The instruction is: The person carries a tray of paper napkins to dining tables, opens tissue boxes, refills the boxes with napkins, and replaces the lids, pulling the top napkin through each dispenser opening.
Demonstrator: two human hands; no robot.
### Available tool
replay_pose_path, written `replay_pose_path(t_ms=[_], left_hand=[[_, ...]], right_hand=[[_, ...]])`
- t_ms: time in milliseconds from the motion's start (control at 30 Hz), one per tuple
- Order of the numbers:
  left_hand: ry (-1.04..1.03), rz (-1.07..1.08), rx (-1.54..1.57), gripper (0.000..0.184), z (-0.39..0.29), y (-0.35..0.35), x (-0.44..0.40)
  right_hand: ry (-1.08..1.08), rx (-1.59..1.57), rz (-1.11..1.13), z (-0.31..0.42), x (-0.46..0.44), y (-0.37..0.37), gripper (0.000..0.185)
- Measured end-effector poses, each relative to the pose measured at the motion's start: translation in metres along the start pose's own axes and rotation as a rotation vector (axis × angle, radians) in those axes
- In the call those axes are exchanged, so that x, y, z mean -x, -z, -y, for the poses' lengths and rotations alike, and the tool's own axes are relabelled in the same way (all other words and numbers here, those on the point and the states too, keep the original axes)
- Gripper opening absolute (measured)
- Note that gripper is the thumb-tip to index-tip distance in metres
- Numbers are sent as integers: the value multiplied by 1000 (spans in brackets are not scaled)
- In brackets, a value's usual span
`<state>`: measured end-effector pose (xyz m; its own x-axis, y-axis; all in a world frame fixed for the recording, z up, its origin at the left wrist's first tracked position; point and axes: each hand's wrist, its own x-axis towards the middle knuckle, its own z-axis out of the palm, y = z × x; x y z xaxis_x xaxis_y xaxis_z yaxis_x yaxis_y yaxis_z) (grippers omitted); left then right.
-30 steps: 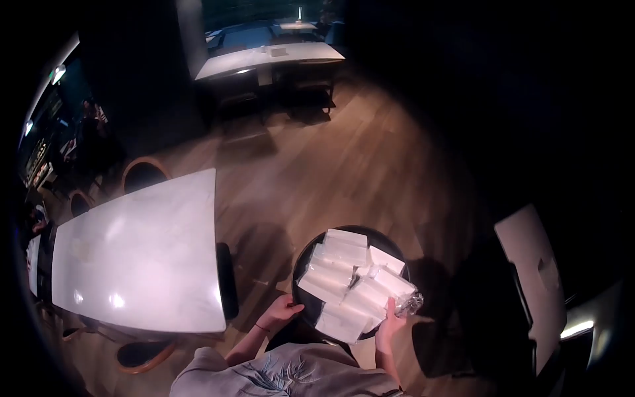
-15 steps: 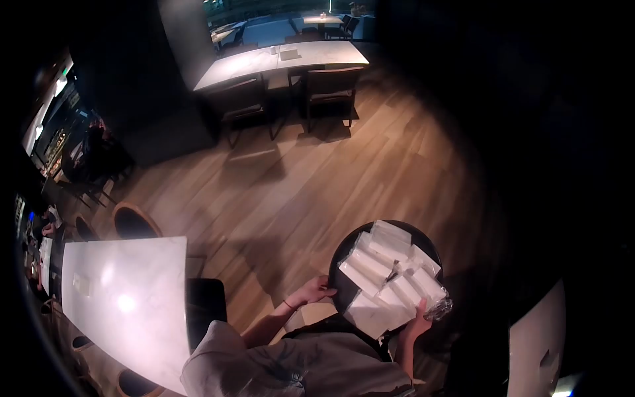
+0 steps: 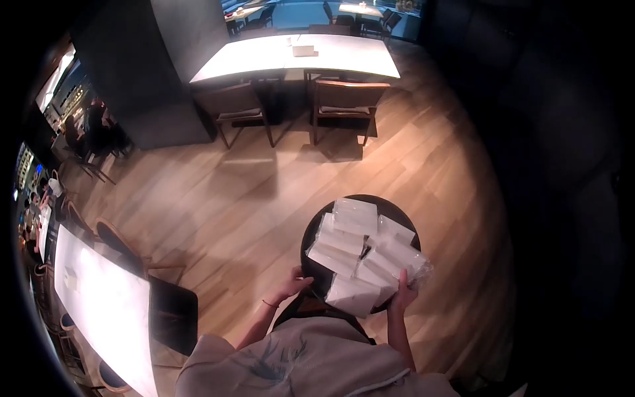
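A person in a pale printed shirt (image 3: 284, 360) carries a round black tray (image 3: 317, 274) at waist height, both hands wide apart on its near side. The left hand (image 3: 291, 286), below a thin dark wristband (image 3: 270, 304), is closed on the left rim, thumb on the edge. The right hand (image 3: 402, 291) clasps the right rim, its thumb laid over the load; its fingers are partly hidden. White packets (image 3: 355, 217) in clear wrapping overlap in a loose heap across the tray, some reaching past the rim at right and at the near edge; a strip of bare tray shows at left.

Beneath lies a wooden floor (image 3: 430, 172) in warm light. Ahead, two chairs (image 3: 350, 99) face a long white table (image 3: 357, 59) bearing a small pale box (image 3: 303, 50), with a dark pillar (image 3: 142, 79) to the left. A brightly lit table (image 3: 102, 304) stands at near left, a dark seat (image 3: 173, 316) beside it. Small figures (image 3: 47, 188) sit at far left; the right side falls into deep shadow.
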<state>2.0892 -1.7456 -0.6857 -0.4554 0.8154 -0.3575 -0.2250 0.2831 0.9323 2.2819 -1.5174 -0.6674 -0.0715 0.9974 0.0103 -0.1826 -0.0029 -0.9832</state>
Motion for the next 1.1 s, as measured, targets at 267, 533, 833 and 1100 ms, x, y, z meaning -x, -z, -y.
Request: replay_pose_path(t_ms=[267,533,833,1100], left_hand=[[3,-36,23,29,-145,115,-302],[-64,19,177,22,-260,248,-576],[-45,-204,116,21,-364,458,-819],[-26,-308,166,20,-439,695,-1035]], right_hand=[[-21,63,44,-27,-250,-247,48],[-87,40,66,-55,-458,-501,44],[-132,3,200,-144,-632,-833,45],[-100,58,305,-208,-749,-1175,42]])
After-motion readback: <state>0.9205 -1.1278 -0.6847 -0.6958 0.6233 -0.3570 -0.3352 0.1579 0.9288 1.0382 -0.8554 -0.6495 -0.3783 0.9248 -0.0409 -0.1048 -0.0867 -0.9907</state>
